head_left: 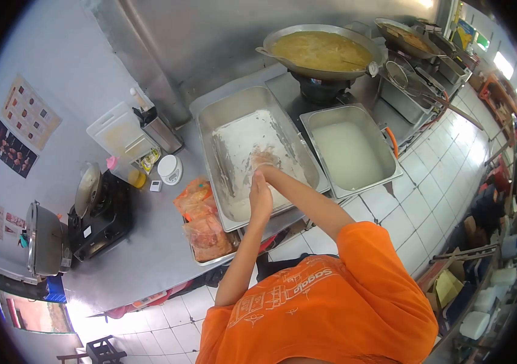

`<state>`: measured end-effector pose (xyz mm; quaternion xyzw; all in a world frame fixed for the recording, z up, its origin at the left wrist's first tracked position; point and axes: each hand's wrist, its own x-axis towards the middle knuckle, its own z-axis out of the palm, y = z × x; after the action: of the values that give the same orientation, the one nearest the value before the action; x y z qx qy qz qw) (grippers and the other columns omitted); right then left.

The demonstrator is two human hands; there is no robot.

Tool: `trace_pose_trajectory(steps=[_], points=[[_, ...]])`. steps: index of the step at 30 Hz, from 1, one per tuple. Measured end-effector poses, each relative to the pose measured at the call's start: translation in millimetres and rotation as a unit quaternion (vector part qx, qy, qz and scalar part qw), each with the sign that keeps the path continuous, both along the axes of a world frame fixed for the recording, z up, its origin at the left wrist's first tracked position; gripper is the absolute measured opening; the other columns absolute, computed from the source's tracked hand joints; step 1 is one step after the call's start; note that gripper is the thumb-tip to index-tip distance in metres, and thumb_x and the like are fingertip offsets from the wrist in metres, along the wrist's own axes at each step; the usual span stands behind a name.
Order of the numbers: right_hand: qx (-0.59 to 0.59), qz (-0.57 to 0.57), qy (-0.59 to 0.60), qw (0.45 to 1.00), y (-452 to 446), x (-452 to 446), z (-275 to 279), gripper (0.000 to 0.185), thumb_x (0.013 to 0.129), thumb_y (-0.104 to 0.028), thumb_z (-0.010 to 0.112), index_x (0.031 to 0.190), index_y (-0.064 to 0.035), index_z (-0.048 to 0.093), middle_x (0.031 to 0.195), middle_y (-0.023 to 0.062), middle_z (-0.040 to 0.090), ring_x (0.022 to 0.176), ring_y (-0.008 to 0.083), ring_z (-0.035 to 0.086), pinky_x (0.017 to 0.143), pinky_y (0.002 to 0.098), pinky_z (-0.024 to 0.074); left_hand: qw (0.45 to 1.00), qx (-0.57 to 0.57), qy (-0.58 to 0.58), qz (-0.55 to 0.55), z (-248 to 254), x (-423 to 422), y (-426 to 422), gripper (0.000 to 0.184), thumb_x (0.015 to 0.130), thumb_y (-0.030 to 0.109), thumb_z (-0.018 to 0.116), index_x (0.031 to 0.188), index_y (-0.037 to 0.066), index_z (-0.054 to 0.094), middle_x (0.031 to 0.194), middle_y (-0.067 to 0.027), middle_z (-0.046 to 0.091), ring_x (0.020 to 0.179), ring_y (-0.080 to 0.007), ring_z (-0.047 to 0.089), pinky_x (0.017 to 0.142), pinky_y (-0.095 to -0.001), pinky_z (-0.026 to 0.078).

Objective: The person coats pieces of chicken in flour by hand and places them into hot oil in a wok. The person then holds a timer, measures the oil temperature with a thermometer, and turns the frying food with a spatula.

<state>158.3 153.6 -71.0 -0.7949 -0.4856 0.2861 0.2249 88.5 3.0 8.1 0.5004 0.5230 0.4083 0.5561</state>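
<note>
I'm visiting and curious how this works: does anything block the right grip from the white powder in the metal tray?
Nothing visible does: the right grip reaches inside the metal tray, at the white powder. The left grip is close behind, not between them.

Powder-coated and indistinct against the white powder [241,128] in the large steel tray [208,139], the right hand [264,158] gives no clear view of its fingers; the left hand [261,193] hides part of the right wrist. Left of the tray, print on the wall posters [31,112] is too small to read. Beyond it, cloudy yellow liquid [322,50] conceals the wok's [319,75] bottom. Right of it, cluttered shelving [490,300] vanishes into the lens's dark rim.
</note>
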Motion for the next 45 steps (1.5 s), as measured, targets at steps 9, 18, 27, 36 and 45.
trace_pose_trajectory(steps=[9, 18, 27, 36, 45], points=[[-0.062, 0.231, -0.036, 0.970, -45, -12, 49, 0.055, 0.096, -0.038, 0.030, 0.139, -0.0055, 0.032, 0.140, 0.0197, 0.035, 0.133, 0.0285, 0.032, 0.104, 0.0385, 0.0321, 0.958, -0.216, -0.164, -0.092, 18, -8, 50, 0.122, 0.061, 0.094, 0.014, 0.141, 0.003, 0.028, 0.144, -0.0165, 0.030, 0.131, -0.0348, 0.028, 0.099, -0.0659, 0.016], [0.009, 0.168, 0.436, 0.884, -61, 12, 35, 0.052, 0.097, -0.036, 0.030, 0.138, -0.0055, 0.033, 0.135, 0.0167, 0.040, 0.130, 0.0255, 0.034, 0.103, 0.0366, 0.0326, 0.929, -0.333, -0.078, -0.140, 36, 4, 88, 0.134, 0.049, 0.099, 0.007, 0.145, 0.006, 0.019, 0.150, -0.0191, 0.015, 0.135, -0.0457, 0.012, 0.094, -0.0741, 0.005], [0.241, 0.272, 0.293, 0.885, -148, 34, 69, 0.059, 0.087, -0.024, 0.054, 0.140, -0.0141, 0.030, 0.143, 0.0243, 0.029, 0.134, 0.0363, 0.026, 0.108, 0.0479, 0.0216, 0.934, -0.314, 0.151, -0.073, 3, -21, 142, 0.120, 0.062, 0.094, 0.016, 0.133, 0.000, 0.040, 0.132, -0.0212, 0.045, 0.115, -0.0355, 0.049, 0.092, -0.0548, 0.036], [0.266, 0.224, -0.107, 0.931, -228, 78, 64, 0.079, 0.070, -0.012, 0.068, 0.140, -0.0218, 0.034, 0.150, 0.0232, 0.010, 0.141, 0.0380, 0.004, 0.102, 0.0678, -0.0021, 0.734, 0.174, 0.655, 0.049, 45, -94, 119, 0.071, 0.086, 0.051, 0.047, 0.133, -0.002, 0.038, 0.124, -0.0242, 0.051, 0.106, -0.0414, 0.055, 0.092, -0.0447, 0.044], [0.262, 0.114, -0.215, 0.934, -137, 62, 69, 0.082, 0.066, 0.004, 0.062, 0.140, -0.0164, 0.033, 0.151, 0.0218, 0.009, 0.139, 0.0403, 0.007, 0.107, 0.0623, 0.0044, 0.922, 0.211, 0.321, 0.050, -61, -142, 191, 0.056, 0.088, 0.016, 0.048, 0.137, -0.004, 0.031, 0.110, -0.0280, 0.058, 0.097, -0.0385, 0.060, 0.083, -0.0401, 0.046]])
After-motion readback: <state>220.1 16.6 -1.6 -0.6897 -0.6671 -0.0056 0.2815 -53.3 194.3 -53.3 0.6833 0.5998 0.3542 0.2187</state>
